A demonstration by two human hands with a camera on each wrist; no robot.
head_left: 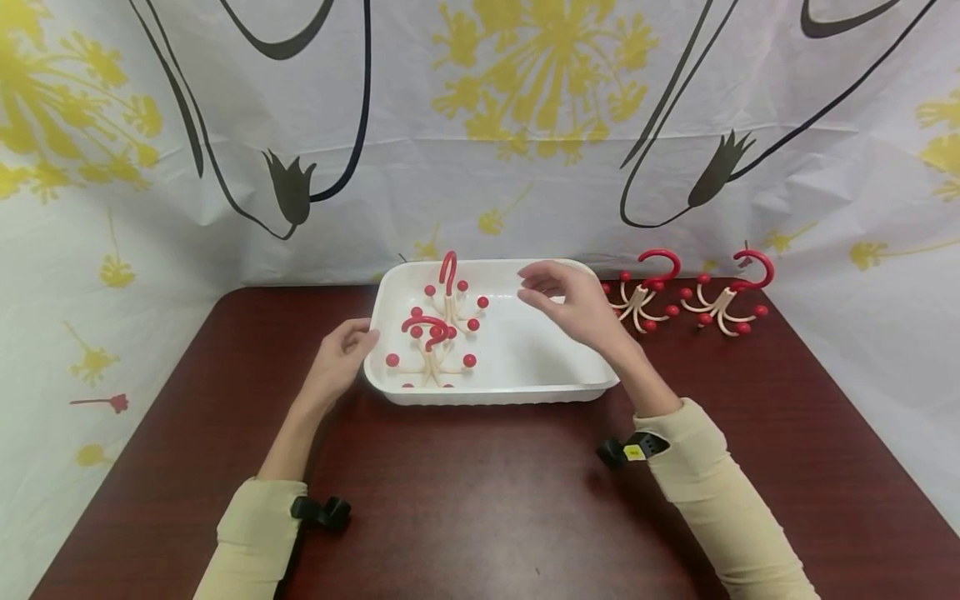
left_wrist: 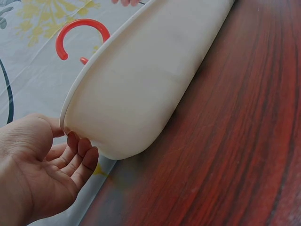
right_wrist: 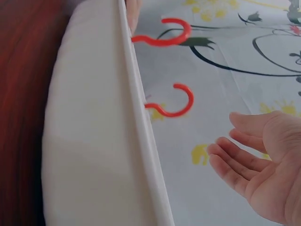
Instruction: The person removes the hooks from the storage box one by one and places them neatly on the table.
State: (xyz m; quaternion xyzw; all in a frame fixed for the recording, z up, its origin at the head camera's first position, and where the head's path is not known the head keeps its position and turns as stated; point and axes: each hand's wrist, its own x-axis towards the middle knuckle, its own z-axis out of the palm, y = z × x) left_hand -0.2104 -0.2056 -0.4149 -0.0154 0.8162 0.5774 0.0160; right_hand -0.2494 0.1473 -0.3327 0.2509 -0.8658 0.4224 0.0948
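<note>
My left hand (head_left: 341,358) grips the left end of a white tray (head_left: 540,393), thumb at the rim and fingers against the outer wall in the left wrist view. Inside the tray's left part stand two hook hangers, each with a red hook and beige arms tipped with red balls: a rear one (head_left: 449,307) and a front one (head_left: 431,360). Over the tray's right part hovers my right hand (head_left: 573,304), fingers loosely bent and holding nothing. In the right wrist view, that hand's fingers (right_wrist: 235,162) are apart from the two red hooks (right_wrist: 176,108).
Two more such hangers stand right of the tray on the dark red-brown table (head_left: 495,500), one nearer (head_left: 639,302) and another farther right (head_left: 724,307). Behind the table hangs a white cloth (head_left: 420,192) with yellow and grey flower prints.
</note>
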